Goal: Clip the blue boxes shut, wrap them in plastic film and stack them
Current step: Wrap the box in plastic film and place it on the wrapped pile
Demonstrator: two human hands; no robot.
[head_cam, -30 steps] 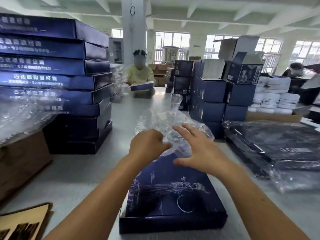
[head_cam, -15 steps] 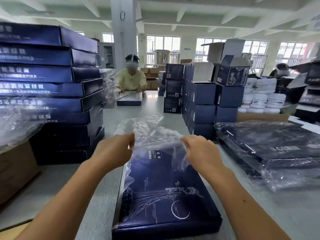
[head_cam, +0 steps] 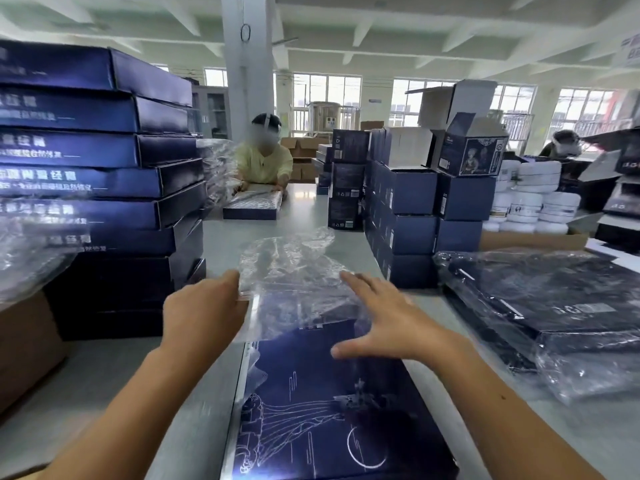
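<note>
Clamped on the left edge of the plastic film (head_cam: 294, 278) was the grip of the left hand (head_cam: 204, 315). The film draped the far end of the blue box (head_cam: 329, 410), which lay flat on the tabletop (head_cam: 104, 375). The right hand (head_cam: 391, 327) had its grip apart, fingers spread on the film's right side. A stack of blue boxes (head_cam: 104, 174) stood at left, wrapped boxes (head_cam: 540, 299) at right.

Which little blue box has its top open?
The small blue box with the figure picture, topmost on the right; its flap stands up, the others are shut.
</note>
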